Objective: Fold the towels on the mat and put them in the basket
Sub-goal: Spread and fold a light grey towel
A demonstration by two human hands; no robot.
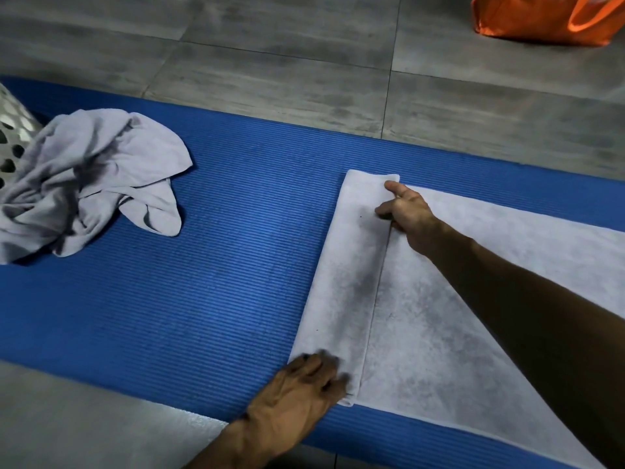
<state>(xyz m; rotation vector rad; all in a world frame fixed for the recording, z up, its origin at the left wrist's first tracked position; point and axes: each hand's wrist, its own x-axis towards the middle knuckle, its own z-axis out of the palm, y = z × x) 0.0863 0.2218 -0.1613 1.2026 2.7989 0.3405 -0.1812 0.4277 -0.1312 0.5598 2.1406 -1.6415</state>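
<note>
Both hands pin the white towel's (pixel 439 316) folded strip: right hand (pixel 407 214) pinching the upper corner, left hand (pixel 304 384) flat at the lower, unfolded length running rightward.

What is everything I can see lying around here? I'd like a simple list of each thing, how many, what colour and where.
flat towel: one, pale grey-white, spread on the mat at right, its left end folded over into a strip
crumpled towel: one, pale grey, heaped on the mat at left, against the basket
mat: one, blue and ribbed, running across the floor
basket: one, white with holes, at the far left edge, only partly in view
bag: one, orange, on the floor at top right, cut off by the frame
floor: grey tiles, around the mat
left hand: on the near corner of the folded strip
right hand: on the far end of the strip's edge, forefinger stretched out
</note>
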